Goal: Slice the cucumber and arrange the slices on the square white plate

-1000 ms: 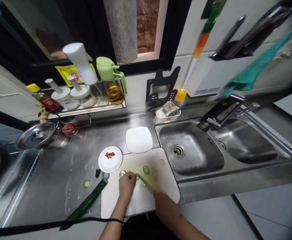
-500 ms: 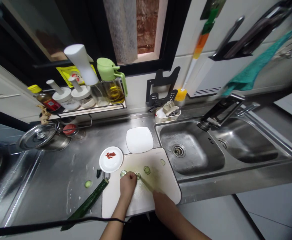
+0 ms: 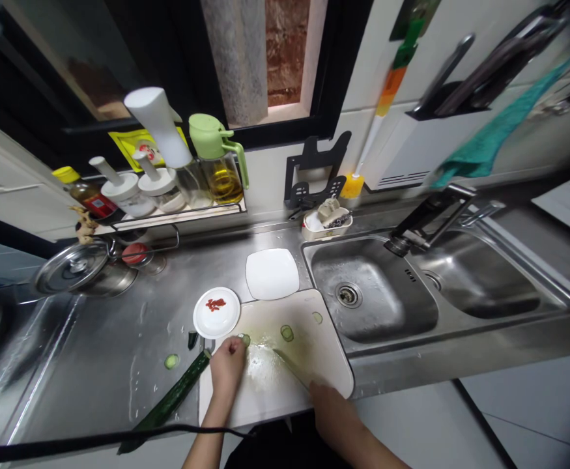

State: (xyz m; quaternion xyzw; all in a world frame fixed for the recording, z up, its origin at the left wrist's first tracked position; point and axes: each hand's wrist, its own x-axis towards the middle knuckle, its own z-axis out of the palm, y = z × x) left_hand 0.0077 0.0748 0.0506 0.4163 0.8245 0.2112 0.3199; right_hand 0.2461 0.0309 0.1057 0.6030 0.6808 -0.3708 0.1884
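Observation:
My left hand is closed at the left part of the white cutting board, its fingertips pinched on a cucumber slice; how many slices are under the fingers is hidden. My right hand is wrapped round a knife, whose blade lies low over the board and points up and left; the handle is hidden in the fist. Overlapping cucumber slices rest beyond the blade, and a single thin slice lies near the board's far right corner. Left of the board is a long cucumber.
A round plate with chopped red bits overlaps the board's far left corner; a square white plate stands behind. The double sink borders the board on the right. A black cable crosses the near left.
My left hand has moved left across the board, and the slice at its fingertips is no longer in the board's middle. My right hand with the knife has shifted slightly right and nearer.

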